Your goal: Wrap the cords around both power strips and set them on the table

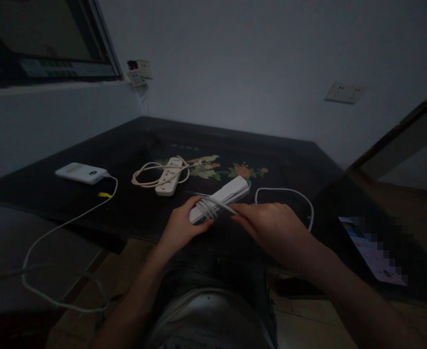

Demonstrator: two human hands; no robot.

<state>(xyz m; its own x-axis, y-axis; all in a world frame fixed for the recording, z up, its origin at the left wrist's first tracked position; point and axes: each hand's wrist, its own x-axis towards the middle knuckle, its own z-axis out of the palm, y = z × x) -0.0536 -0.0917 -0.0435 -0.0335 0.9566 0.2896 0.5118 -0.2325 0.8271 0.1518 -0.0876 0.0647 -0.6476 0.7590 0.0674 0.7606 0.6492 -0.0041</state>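
Note:
My left hand (188,222) grips the near end of a long white power strip (232,189), thumb on one side and fingers on the other. Several turns of its white cord (206,208) lie around that end, just beside my fingers. My right hand (267,219) pinches a stretch of the cord to the right of the strip and holds it taut. From there the loose cord loops over the dark tabletop behind my right wrist. The strip's sockets do not show from this side.
A second power strip (168,180) with a cream cord lies on the dark table (133,145). At left is a white power bank (80,173) with a cable hanging over the edge. A printed sheet (375,254) lies at right. Sockets (344,92) are on the wall.

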